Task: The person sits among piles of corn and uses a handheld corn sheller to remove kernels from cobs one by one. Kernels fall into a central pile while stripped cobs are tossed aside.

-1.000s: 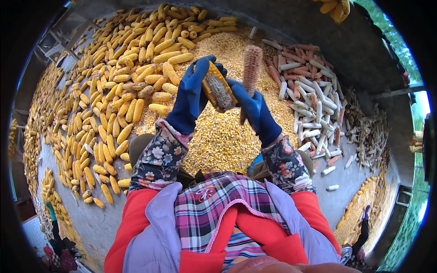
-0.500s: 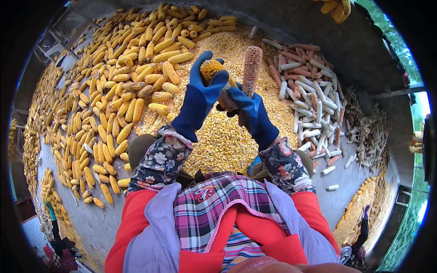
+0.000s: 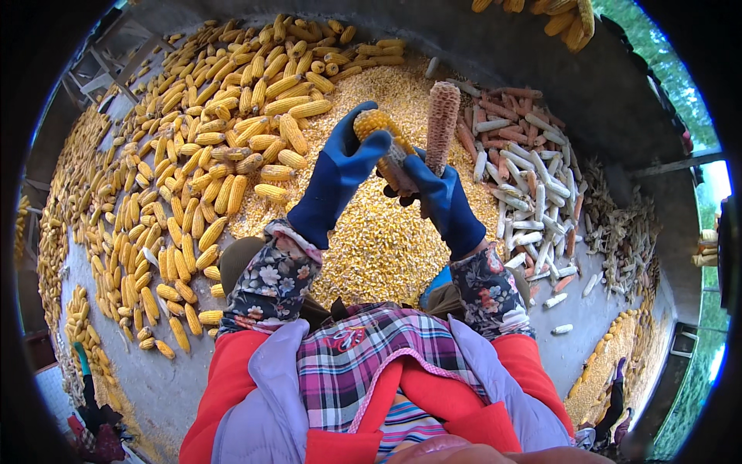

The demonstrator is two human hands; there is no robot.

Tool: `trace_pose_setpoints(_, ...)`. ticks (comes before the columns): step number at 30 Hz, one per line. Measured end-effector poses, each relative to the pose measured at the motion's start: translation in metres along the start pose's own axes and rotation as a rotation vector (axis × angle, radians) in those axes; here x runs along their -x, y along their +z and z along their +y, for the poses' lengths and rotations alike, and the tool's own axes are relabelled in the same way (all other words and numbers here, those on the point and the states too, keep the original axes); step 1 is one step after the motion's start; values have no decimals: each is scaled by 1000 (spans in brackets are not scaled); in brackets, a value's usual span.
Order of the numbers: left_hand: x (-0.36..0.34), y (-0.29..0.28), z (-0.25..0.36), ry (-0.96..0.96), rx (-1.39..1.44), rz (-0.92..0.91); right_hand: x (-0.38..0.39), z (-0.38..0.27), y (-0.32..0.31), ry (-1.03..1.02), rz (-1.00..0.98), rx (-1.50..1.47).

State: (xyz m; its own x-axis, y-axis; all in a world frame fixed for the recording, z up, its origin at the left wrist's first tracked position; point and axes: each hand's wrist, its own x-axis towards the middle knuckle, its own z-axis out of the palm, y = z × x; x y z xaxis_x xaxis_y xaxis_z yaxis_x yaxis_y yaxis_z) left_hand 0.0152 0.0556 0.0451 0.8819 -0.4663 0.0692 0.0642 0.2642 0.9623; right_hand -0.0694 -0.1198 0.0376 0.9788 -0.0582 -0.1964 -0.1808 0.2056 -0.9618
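Note:
My left hand [image 3: 343, 162], in a blue glove, is closed around a partly shelled yellow corn ear [image 3: 380, 133], which is tilted with its kernelled end at the upper left and a pale, darkened lower part. My right hand [image 3: 442, 201], also gloved in blue, grips a reddish bare cob [image 3: 442, 124] that stands upright, and its thumb lies against the ear. The fingers behind the ear are partly hidden. Both hands are over a heap of loose kernels [image 3: 371, 255].
Many yellow ears [image 3: 193, 201] cover the concrete floor on the left. Stripped cobs [image 3: 533, 193] lie at right beside dry husks [image 3: 610, 216]. More ears [image 3: 572, 23] hang at top right. Other people's arms show at lower left [image 3: 89, 394] and lower right [image 3: 614, 402].
The corn ear has turned, so less of its pale, damaged face shows. My left fingers have shifted around it, and both hands with the cob have moved slightly right since a moment ago.

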Motion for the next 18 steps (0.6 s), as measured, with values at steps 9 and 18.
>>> trace_pose_setpoints(9,1,-1,10,-90,249,-151,7,5,5,-28,33,30)
trace_pose_setpoints(18,0,12,1,-137,526,67,5,25,16,-231,130,323)
